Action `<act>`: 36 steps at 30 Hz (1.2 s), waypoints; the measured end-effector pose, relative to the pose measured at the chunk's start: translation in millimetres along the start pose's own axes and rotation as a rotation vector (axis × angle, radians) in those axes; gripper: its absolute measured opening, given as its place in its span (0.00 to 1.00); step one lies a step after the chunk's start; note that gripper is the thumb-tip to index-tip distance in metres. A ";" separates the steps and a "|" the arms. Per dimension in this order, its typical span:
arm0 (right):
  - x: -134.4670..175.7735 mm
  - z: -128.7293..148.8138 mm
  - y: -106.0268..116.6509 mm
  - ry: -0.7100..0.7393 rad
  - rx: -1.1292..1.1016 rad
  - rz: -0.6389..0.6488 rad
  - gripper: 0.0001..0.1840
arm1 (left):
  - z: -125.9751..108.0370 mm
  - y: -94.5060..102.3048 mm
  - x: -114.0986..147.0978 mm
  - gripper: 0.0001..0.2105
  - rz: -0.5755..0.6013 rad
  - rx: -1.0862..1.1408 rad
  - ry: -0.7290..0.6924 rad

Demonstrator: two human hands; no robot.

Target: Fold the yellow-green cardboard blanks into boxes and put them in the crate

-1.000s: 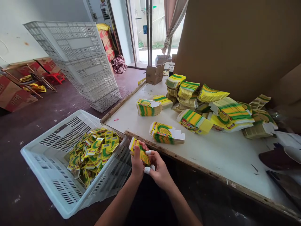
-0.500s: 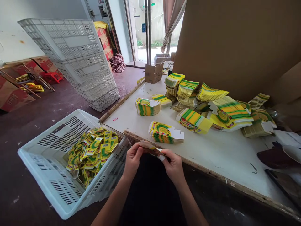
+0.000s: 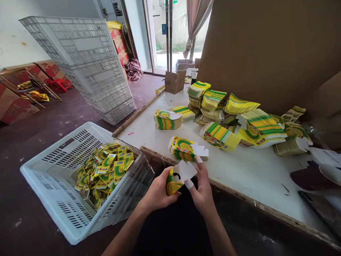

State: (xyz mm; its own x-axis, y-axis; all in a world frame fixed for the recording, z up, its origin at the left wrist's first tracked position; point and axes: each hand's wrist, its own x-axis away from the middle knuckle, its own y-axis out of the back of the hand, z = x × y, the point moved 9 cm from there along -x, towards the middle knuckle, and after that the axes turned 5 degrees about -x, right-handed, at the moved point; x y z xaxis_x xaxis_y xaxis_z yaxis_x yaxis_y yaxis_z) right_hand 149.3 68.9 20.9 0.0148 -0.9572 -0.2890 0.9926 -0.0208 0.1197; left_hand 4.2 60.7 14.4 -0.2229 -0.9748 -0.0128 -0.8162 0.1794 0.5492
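My left hand (image 3: 162, 188) is wrapped around a small yellow-and-green carton (image 3: 174, 185), squared open, with white flaps standing up at its open end. A dark curved shape shows inside the opening; I cannot tell what it is. My right hand (image 3: 201, 190) has white coverings on its thumb and index fingertips. Its thumb and index finger are spread apart at the carton's white flap, the thumb at or close to the edge. Just beyond the hands, a stack of flat cartons (image 3: 183, 147) lies at the table's front edge.
A white table (image 3: 239, 177) with a wooden edge carries several more bundles of flat cartons (image 3: 261, 128) and an open cardboard box (image 3: 174, 81). At left stands a white plastic crate (image 3: 50, 209) holding many yellow cartons (image 3: 106, 170). Stacked crates (image 3: 90, 67) lean behind it.
The carton went from flattened between both hands to squared open in my left hand. My right hand has loosened, its fingers now spread by the flap.
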 end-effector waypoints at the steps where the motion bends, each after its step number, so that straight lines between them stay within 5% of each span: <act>1: 0.6 -12.9 -7.2 -0.124 -0.132 0.057 0.34 | -2.4 -2.7 1.3 0.34 -0.008 0.013 -0.034; 5: 10.5 -27.8 -46.2 -0.452 -0.530 0.323 0.32 | -5.7 -13.6 6.2 0.37 -0.036 -0.008 -0.141; 11: 14.0 -28.0 -55.4 -0.520 -0.631 0.399 0.34 | -9.1 -16.9 6.7 0.30 -0.039 -0.081 -0.233; 17: 17.2 -31.2 -46.2 -0.184 -0.274 0.322 0.33 | -1.5 -15.2 -7.2 0.21 0.023 -0.047 -0.146; 22: 14.9 -16.6 -44.1 0.078 0.023 0.295 0.28 | 11.4 -13.7 -11.6 0.32 -0.123 -0.041 -0.105; 27: 5.8 -19.2 -29.3 0.134 0.117 0.230 0.27 | 17.2 -0.7 -8.1 0.24 -0.167 -0.195 -0.003; 36: 0.2 -5.8 -27.8 0.038 0.246 0.567 0.11 | 12.4 0.2 -8.7 0.22 0.015 -0.190 -0.018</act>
State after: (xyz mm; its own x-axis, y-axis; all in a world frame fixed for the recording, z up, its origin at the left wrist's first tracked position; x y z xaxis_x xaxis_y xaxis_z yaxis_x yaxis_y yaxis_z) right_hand 122.3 71.0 12.0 0.5406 -0.8279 -0.1493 0.7721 0.4178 0.4789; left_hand -0.7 70.8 4.3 -0.2456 -0.9692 -0.0173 -0.6977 0.1644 0.6973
